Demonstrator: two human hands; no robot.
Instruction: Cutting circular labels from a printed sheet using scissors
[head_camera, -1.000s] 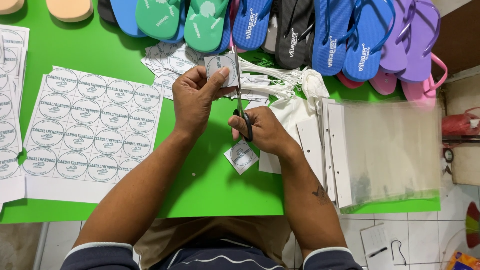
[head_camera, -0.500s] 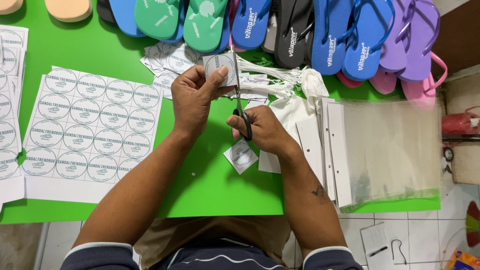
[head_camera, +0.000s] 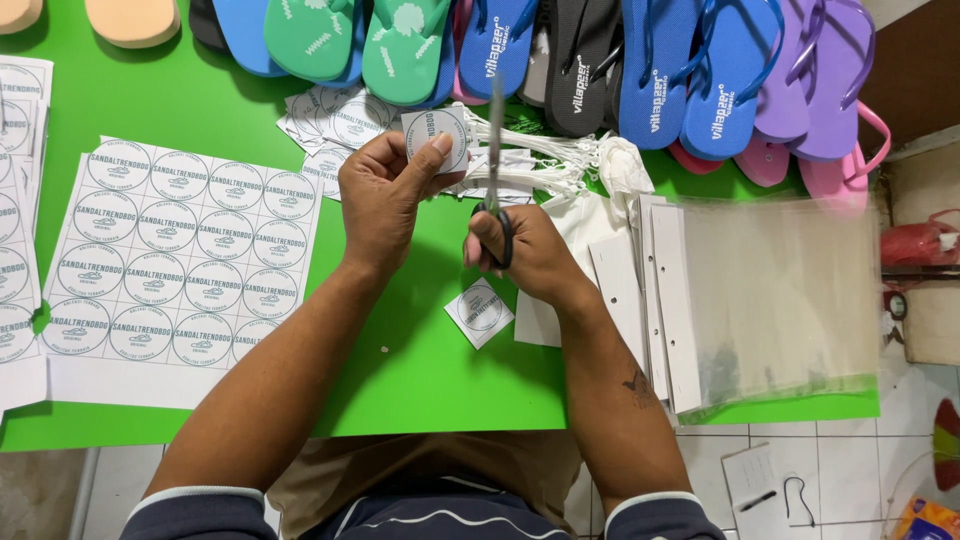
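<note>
**Trimming a round label above the green table**

From the head camera, we see the left hand pinching a small paper label between thumb and fingers, lifting it off the table so that its edge is free to meet the blades. The right hand has its grip closed through the handles of the scissors, blades pointing away from us beside the label; we cannot tell how far the blades are parted.

A cut label lies just below the hands. An uncut sheet of round labels sits to the left, clear bags with white headers to the right. Flip-flops line the far edge, with loose labels and white ties crowding the space behind the hands.
</note>
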